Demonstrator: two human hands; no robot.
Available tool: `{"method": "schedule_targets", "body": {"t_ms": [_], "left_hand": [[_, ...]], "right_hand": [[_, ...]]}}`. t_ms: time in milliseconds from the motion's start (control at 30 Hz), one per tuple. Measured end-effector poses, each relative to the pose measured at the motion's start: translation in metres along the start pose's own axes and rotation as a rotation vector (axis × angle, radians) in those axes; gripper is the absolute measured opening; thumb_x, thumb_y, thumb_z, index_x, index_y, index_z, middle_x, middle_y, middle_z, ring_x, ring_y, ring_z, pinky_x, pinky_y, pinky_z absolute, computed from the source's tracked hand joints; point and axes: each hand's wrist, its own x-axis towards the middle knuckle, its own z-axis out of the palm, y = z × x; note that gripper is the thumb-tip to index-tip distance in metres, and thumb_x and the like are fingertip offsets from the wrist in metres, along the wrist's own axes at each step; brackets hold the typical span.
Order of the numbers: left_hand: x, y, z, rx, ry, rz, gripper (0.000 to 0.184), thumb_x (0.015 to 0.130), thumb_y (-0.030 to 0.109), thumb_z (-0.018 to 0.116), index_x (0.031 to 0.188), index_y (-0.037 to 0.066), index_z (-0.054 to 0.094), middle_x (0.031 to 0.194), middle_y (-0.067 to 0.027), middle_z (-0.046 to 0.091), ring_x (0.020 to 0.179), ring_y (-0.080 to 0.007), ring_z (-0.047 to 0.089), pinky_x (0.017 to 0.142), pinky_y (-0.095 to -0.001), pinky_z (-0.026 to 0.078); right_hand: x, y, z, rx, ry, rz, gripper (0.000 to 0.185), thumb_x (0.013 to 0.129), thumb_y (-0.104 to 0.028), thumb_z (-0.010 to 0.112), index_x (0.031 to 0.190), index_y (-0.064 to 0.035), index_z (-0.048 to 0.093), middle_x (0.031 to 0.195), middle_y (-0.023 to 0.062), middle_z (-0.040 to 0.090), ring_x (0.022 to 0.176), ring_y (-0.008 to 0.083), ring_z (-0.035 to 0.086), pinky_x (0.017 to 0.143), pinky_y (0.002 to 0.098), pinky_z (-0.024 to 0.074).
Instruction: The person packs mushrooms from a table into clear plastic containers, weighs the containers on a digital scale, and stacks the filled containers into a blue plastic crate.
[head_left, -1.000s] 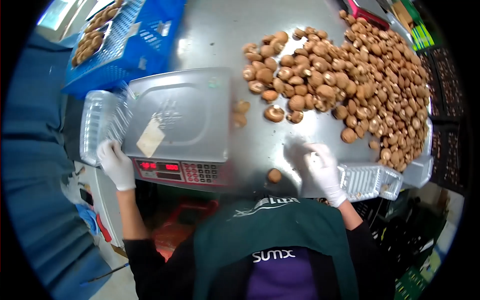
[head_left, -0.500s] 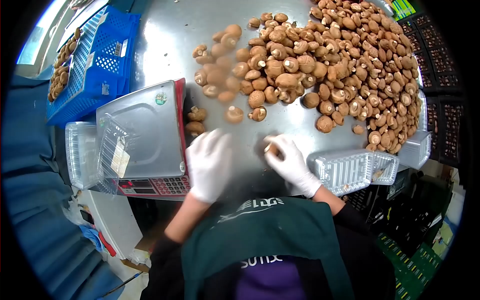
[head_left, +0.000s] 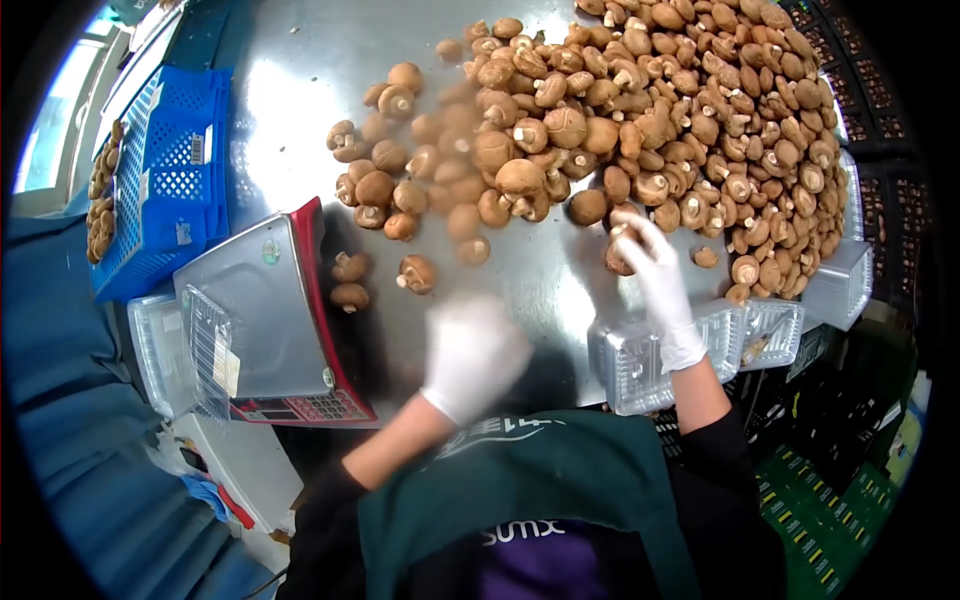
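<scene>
White-gloved, my right hand (head_left: 655, 280) has its fingers closed on a brown mushroom (head_left: 618, 256) at the near edge of the large mushroom pile (head_left: 700, 120). My left hand (head_left: 475, 350), also gloved, is smeared by motion over the metal table (head_left: 545, 290) near its front edge; its fingers cannot be made out. Beyond it lies a single mushroom (head_left: 416, 274), and two more rest beside the scale (head_left: 255, 310). Below my right hand are stacked clear plastic trays (head_left: 635, 365). Another clear tray (head_left: 208, 345) overlaps the left part of the scale.
A blue crate (head_left: 185, 170) holding mushrooms stands at the far left. Another clear tray (head_left: 160, 355) sits left of the scale. More clear trays (head_left: 840, 285) are at the right, with dark crates (head_left: 890, 230) beyond. A looser group of mushrooms (head_left: 375, 188) lies beyond the scale.
My left hand has moved from the far side of the scale, where it touched a clear tray, to the table's middle. My right hand has reached forward to the pile and closed on a mushroom. The view has shifted.
</scene>
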Motion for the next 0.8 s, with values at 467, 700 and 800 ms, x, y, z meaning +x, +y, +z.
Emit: {"method": "schedule_targets", "body": {"t_ms": [467,700,800], "left_hand": [[0.111,-0.068,-0.031,0.036,0.373,-0.208,0.133,0.055,0.044,0.093,0.158,0.014,0.015,0.160,-0.0265,0.016,0.146,-0.0476,0.019,0.110,-0.0620,0.027],[0.140,-0.090,-0.050,0.016,0.263,-0.112,0.138,0.049,0.054,0.092,0.158,0.014,0.017,0.158,-0.0306,0.018,0.145,-0.0486,0.023,0.105,-0.0624,0.036],[0.122,-0.077,-0.046,0.005,0.190,-0.161,0.137,0.049,0.050,0.093,0.158,0.015,0.018,0.158,-0.0296,0.019,0.140,-0.0492,0.029,0.104,-0.0628,0.037]], "right_hand": [[0.033,-0.011,0.060,0.442,-0.053,0.162,0.074,0.099,-0.025,0.057,0.159,-0.0113,0.017,0.148,0.0166,0.041,0.114,0.0185,0.053,0.105,0.0345,0.0403],[0.080,0.005,0.102,0.030,0.130,-0.151,0.087,0.098,-0.043,0.060,0.156,0.0024,0.013,0.145,0.0305,0.034,0.124,0.0336,0.041,0.110,0.0400,0.0310],[0.096,0.007,0.109,-0.212,0.225,-0.311,0.087,0.096,-0.042,0.063,0.154,0.0026,0.017,0.133,0.0316,0.037,0.119,0.0372,0.042,0.106,0.0417,0.0345]]}}
